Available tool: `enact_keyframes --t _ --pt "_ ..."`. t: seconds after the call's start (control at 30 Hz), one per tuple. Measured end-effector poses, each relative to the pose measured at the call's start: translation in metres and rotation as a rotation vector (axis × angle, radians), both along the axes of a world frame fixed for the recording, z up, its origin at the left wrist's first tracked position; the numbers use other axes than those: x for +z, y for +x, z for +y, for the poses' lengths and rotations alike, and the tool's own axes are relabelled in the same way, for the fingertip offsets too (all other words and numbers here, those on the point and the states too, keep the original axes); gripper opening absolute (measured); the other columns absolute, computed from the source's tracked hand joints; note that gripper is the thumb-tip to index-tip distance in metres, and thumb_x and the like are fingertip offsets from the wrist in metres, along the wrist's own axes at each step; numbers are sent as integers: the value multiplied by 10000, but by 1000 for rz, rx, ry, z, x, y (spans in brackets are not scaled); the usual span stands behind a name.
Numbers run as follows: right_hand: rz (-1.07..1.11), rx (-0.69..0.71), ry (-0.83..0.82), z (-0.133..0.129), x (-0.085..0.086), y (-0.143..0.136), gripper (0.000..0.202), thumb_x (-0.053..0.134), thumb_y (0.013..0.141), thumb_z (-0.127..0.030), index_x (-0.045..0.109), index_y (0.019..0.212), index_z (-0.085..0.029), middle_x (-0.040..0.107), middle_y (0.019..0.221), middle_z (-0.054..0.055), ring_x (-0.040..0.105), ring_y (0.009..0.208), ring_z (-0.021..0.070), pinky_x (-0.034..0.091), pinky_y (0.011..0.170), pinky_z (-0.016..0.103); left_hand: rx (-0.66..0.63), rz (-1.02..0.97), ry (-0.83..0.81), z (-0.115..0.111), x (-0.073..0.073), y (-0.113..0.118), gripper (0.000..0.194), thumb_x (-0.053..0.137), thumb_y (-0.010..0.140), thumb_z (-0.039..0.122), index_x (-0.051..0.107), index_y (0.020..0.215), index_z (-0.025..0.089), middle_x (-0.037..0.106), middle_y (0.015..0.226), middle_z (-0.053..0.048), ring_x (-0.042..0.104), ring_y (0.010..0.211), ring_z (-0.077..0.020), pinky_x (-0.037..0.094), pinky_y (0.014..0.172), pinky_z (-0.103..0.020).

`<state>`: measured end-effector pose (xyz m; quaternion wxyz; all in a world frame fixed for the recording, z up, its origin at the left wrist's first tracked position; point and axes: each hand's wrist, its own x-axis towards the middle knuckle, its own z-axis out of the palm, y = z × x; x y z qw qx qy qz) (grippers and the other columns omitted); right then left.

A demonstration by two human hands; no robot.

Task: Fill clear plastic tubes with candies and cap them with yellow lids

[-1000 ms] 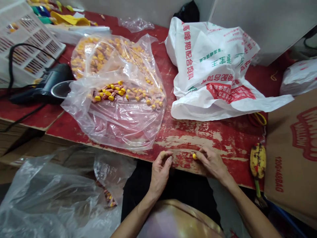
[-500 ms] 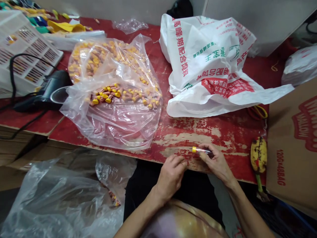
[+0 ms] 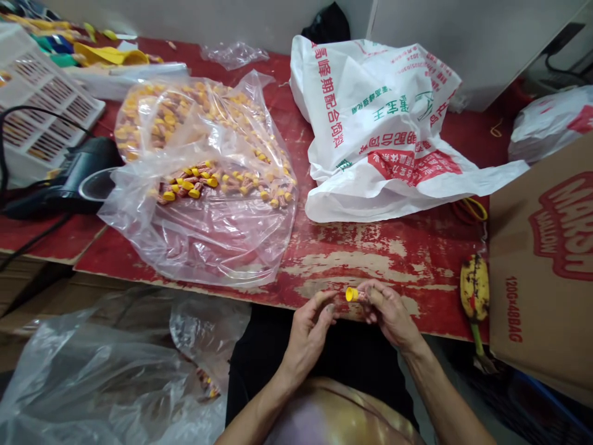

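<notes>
I see a little tube with a yellow cap [image 3: 352, 294] in my right hand [image 3: 389, 312]. The cap is bright yellow and round, and it points to the left. The rest of the tube is mostly hidden under my fingers, so I cannot tell its colour well. My right fingers are pinching the tube, just over the near edge of the red table [image 3: 370, 247]. My left hand [image 3: 308, 330] is just beside it, with the fingers curled and the tips close to the cap. I cannot tell if they touch it.

The table top is red and the paint is worn off in pale patches right in front of my hands. Up on the left lies a big clear plastic bag [image 3: 208, 204] with lots of small tubes with yellow caps [image 3: 194, 185] inside. On the right of it sits a white bag with red and green writing [image 3: 384, 130]. A spotty old banana [image 3: 474, 287] lies near my right hand, next to a brown cardboard box [image 3: 546, 266]. A black tool with a cord [image 3: 69, 179] rests on the far left, near a white basket [image 3: 41, 111]. Another clear bag [image 3: 106, 371] hangs low on my left, below the table. Nothing lies between my two hands and the tube.
</notes>
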<state>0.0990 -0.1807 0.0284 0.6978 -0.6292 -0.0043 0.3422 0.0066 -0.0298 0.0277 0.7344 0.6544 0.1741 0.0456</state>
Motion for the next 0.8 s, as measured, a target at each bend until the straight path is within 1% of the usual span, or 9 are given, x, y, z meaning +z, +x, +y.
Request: enact_keyframes --t 0.1,0.17,0.23,0.33,0.4,0.47,0.57,0.7,0.8 --pt "-253 191 -143 2 7 -7 256 606 822 -437 620 935 -208 615 827 13 549 646 119 443 565 223 32 3 -138 1 4 2 275 629 808 341 665 1032 185 653 854 -46 611 697 -157 530 641 -274" --pt "-378 270 -207 3 11 -10 253 590 837 -404 610 1011 -221 625 968 36 590 813 165 478 686 259 64 -9 -140 4 6 1 219 666 779 321 696 948 184 645 829 -38 604 677 -149 521 634 -264" --pt "-480 286 -244 4 14 -12 276 583 840 -388 590 1061 -223 620 1009 45 590 874 185 478 734 276 102 -14 -133 8 7 0 185 681 768 303 707 906 183 638 783 -26 598 645 -139 510 623 -253" --pt "-531 284 -276 6 14 -11 273 565 839 -424 593 992 -200 621 874 32 570 724 156 451 616 247 116 -17 -164 12 5 -2 181 691 760 296 707 899 180 633 733 -12 597 618 -132 510 618 -250" --pt "-500 278 -296 8 12 -11 283 559 834 -463 591 889 -187 582 711 2 503 584 126 394 516 228 103 -4 -208 12 4 -4 182 690 760 302 701 885 171 635 721 -11 599 608 -132 515 611 -253" --pt "-463 256 -313 12 9 -10 302 547 837 -485 577 820 -185 544 638 -14 462 535 115 363 482 224 100 29 -252 11 3 -5 199 694 755 317 690 877 160 650 737 -19 604 609 -137 520 611 -262" --pt "-448 231 -293 16 7 -11 287 509 863 -470 574 840 -192 583 711 3 525 599 134 422 534 233 121 58 -290 11 2 -6 251 739 703 318 677 886 158 664 773 -26 611 644 -148 521 624 -268" --pt "-489 271 -226 16 9 -12 292 529 862 -429 568 1052 -210 636 947 50 608 816 181 492 684 268 163 6 -266 17 0 -7 227 747 696 288 681 877 167 643 751 -10 596 641 -133 494 624 -243" --pt "-461 264 -262 17 8 -13 310 514 864 -470 584 995 -198 626 791 24 563 600 138 441 513 229 180 -18 -264 19 -1 -7 210 728 719 296 684 881 170 639 755 -7 590 613 -123 487 621 -241"
